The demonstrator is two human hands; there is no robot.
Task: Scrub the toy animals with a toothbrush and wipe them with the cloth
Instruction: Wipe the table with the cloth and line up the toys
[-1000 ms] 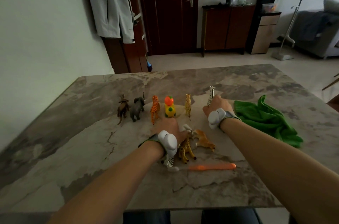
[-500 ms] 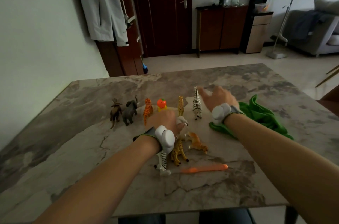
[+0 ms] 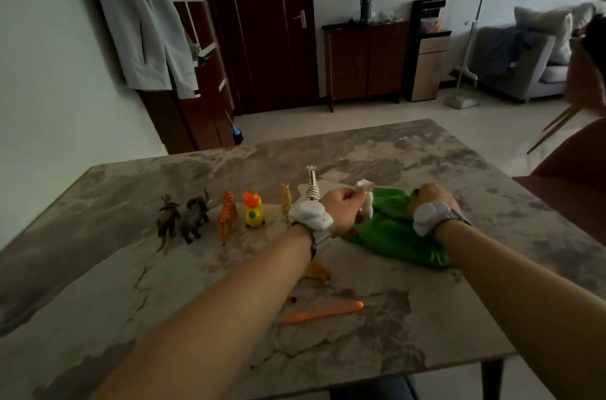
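hands: our left hand pinches a small white toy animal over the green cloth; our right hand grips that cloth on the desk | risk: the zebra stands just beside the left hand; a wiping jerk could topple it.

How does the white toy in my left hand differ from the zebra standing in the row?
The white toy is plain white; the zebra has black and white stripes. The left hand grips the white toy over the green cloth; the zebra stands upright on the table, untouched, at the right end of the row. Both are small toy animals.
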